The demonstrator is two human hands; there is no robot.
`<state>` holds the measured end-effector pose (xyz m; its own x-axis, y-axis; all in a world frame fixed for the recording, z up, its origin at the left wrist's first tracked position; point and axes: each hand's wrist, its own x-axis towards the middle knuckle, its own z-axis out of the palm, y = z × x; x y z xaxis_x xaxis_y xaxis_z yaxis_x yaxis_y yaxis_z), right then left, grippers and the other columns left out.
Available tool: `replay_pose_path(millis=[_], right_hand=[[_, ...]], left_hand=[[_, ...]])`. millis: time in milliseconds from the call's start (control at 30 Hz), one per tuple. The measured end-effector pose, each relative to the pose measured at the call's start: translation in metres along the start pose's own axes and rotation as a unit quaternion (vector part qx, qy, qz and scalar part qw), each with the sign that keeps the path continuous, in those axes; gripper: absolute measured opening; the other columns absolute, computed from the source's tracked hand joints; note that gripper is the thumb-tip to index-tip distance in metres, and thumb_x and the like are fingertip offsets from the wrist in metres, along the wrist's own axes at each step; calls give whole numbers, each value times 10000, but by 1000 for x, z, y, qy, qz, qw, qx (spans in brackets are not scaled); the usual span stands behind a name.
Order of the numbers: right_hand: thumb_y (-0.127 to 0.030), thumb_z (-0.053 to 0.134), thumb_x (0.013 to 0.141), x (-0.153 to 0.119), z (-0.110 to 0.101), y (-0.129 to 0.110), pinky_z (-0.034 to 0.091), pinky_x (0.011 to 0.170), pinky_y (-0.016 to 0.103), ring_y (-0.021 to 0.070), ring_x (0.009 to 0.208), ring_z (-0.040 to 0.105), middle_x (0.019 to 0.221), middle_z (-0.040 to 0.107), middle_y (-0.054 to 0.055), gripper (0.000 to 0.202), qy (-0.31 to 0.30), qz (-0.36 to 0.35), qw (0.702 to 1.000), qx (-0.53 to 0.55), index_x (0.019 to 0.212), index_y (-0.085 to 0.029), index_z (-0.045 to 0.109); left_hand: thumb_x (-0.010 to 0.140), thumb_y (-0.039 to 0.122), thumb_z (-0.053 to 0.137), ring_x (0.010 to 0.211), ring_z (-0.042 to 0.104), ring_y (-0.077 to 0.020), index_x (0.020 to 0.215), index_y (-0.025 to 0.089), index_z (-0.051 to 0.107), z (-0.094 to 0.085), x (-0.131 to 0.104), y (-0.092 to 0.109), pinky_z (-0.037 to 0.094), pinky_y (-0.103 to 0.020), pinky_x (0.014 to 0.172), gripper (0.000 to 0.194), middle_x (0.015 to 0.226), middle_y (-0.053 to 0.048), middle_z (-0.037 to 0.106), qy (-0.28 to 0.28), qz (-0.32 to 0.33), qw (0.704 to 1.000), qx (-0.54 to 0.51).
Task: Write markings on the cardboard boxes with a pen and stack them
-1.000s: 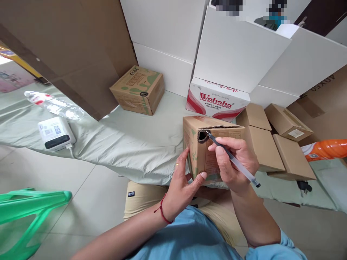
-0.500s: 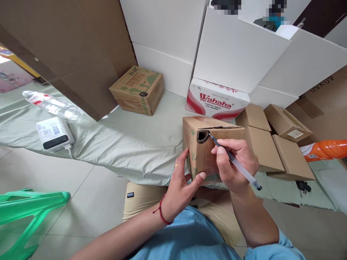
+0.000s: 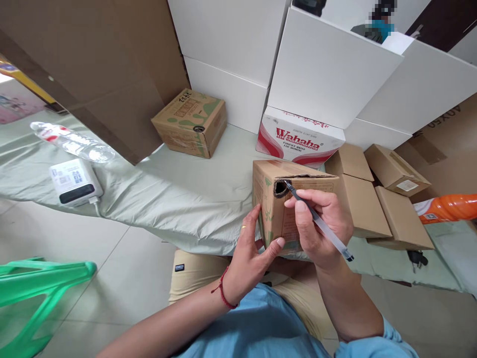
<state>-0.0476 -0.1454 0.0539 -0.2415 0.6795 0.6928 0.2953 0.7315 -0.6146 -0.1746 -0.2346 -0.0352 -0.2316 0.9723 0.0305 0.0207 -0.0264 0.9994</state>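
Note:
A brown cardboard box (image 3: 274, 219) with green print stands at the near edge of the cloth-covered surface. At its upper corner is a hole (image 3: 282, 187) with a dark inked rim. My right hand (image 3: 326, 226) pinches a pen (image 3: 330, 233) with a clear barrel, its tip at the hole's right edge. My left hand (image 3: 248, 258) lies against the box's left side and lower front, fingers and thumb spread, bracing it. Behind the box is a red and white Wahaha carton (image 3: 300, 138).
A similar printed box (image 3: 190, 122) sits further back, left of centre. Plain brown boxes (image 3: 367, 204) and an orange bottle (image 3: 447, 206) are on the right. At the left lie a clear bottle (image 3: 74, 141) and a white power bank (image 3: 75, 182), above a green stool (image 3: 48, 283).
The pen tip has moved slightly left and up along the hole's rim, with my right hand following. My left hand keeps its place on the box.

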Motion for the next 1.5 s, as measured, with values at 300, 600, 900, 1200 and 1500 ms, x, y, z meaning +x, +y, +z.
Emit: replay_pose_path(millis=[300,600,900,1200,1500], right_hand=[[-211,695,1012,2,2,-2,695,796,333,193,853,846,987,866,23,231,-28,-17,999,-4,1238,-255,710],[-187,715,996,2,1,-3,675,765,318,180,823,838,979,870,12,242,-42,-32,999,-2,1227,-259,718],[-177,718,997,3,1,-3,657,742,285,154,791,826,963,870,0,227,-45,-43,998,-17,1213,-249,718],[-155,693,987,2,-1,-5,650,727,284,143,734,808,896,859,-19,175,-50,-36,998,-13,1136,-242,727],[-261,673,1021,-11,1,1,645,681,314,175,741,790,904,828,15,175,44,8,998,38,1190,-249,716]], left_hand=[[939,625,741,1616,368,-405,1660,338,356,0,0,6,609,-525,1124,866,1752,-119,362,-11,-44,998,-44],[927,625,751,1600,379,-417,1647,324,374,0,0,6,589,-560,1145,866,1735,-134,373,-7,-48,998,-47],[923,631,757,1589,396,-402,1628,305,401,1,0,5,556,-564,1182,854,1703,-143,403,3,-42,998,-56],[925,632,764,1569,430,-401,1623,305,416,1,0,4,616,-529,1101,846,1684,-145,433,7,-33,998,-53],[993,563,717,1569,451,-360,1629,288,425,-5,7,0,453,-581,1270,752,1668,-145,481,9,26,1000,-4]])
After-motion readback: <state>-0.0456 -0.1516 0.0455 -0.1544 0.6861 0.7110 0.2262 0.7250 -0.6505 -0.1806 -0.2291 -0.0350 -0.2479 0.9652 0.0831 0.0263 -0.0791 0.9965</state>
